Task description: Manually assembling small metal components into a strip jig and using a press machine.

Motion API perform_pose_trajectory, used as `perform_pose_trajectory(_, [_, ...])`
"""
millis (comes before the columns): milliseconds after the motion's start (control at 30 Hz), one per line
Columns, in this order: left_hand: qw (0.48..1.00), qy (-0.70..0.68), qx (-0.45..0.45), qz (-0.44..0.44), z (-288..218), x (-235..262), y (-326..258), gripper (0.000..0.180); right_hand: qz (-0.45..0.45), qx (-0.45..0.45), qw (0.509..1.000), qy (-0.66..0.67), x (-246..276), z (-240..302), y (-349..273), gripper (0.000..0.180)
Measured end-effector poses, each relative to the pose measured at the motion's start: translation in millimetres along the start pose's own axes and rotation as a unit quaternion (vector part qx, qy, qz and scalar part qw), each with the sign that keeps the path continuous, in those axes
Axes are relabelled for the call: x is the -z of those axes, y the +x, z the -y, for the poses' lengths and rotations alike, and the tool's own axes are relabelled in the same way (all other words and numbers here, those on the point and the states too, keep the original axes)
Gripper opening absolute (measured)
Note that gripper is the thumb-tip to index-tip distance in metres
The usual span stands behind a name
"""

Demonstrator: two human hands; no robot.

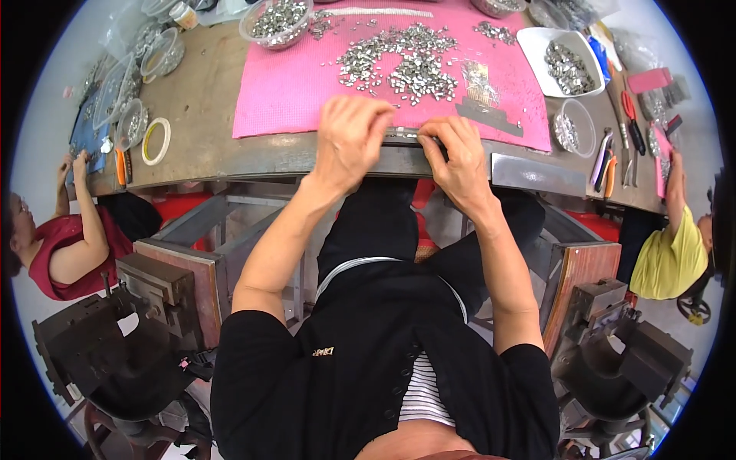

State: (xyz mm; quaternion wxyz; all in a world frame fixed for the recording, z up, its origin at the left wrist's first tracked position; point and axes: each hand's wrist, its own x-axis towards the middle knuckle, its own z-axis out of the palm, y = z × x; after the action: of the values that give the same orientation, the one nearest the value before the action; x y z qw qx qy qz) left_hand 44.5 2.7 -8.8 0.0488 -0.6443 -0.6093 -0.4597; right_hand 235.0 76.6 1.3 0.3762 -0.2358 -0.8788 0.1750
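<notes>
My left hand [349,142] is raised just over the front edge of the pink mat [264,100], slightly blurred. Its fingers curl in toward the thumb; anything in them is too small to make out. My right hand [458,153] rests at the table's front edge, fingers bent and closed against the thumb. Between the hands, a short row of small shiny metal pieces [402,133] lies along the edge, next to the right fingertips. Beyond them spreads a loose pile of small silver metal pieces [418,69]. Thin metal pins [477,77] lie by a flat grey plate [491,116] on the right.
Tubs of metal parts stand at the back left [280,42] and right [573,126], near a white tray [533,50]. Pliers [606,165] lie far right, a tape roll [156,142] left. Co-workers sit at both sides; dark machines [138,307] flank me.
</notes>
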Motion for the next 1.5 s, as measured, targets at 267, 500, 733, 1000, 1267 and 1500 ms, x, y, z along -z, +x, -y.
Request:
perform_pose_trajectory(267, [0.985, 0.159, 0.052, 0.035, 25, 6, 22, 0.017, 0.089, 0.037, 0.995, 0.004, 4, -25, 38, 0.018])
perform_pose_trajectory(500, [0.986, 0.147, 0.059, 0.043, 29, -3, 24, 0.017, 0.152, 0.077, 0.984, -0.053, -20, -36, 60, 0.008])
perform_pose_trajectory(733, [0.992, 0.083, 0.052, 0.084, 35, -4, 28, 0.011, 0.158, 0.103, 0.981, -0.036, -30, -36, 68, 0.01])
perform_pose_trajectory(1000, [0.99, 0.086, 0.019, 0.11, 40, -3, 33, 0.013, 0.166, 0.086, 0.981, -0.044, -34, -26, 66, 0.008])
perform_pose_trajectory(1267, [0.99, 0.072, 0.003, 0.124, 37, -2, 36, 0.009, 0.12, -0.038, 0.988, 0.087, 18, -14, 33, 0.006])
perform_pose_trajectory(1500, [0.995, 0.057, -0.032, 0.076, 38, 3, 33, 0.007, 0.095, -0.015, 0.994, 0.052, 19, -9, 13, 0.007])
